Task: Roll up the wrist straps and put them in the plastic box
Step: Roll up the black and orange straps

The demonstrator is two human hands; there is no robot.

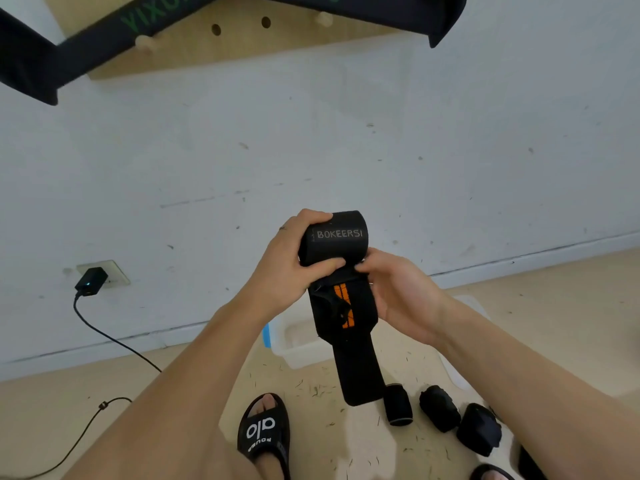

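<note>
I hold a black wrist strap with orange stripes in mid-air in front of the wall. Its upper end is wound into a roll marked BOKEERSI, and my left hand grips that roll with fingers over the top and thumb below. My right hand pinches the strap just under the roll; the loose tail hangs down. On the floor below stands the clear plastic box with a blue clip, partly hidden by my arms and the strap. Three rolled black straps lie on the floor to the right.
A wooden pegboard on the wall carries long black straps with green lettering. A black charger sits in a wall socket at left, its cable trailing over the floor. My foot in a black sandal stands near the box.
</note>
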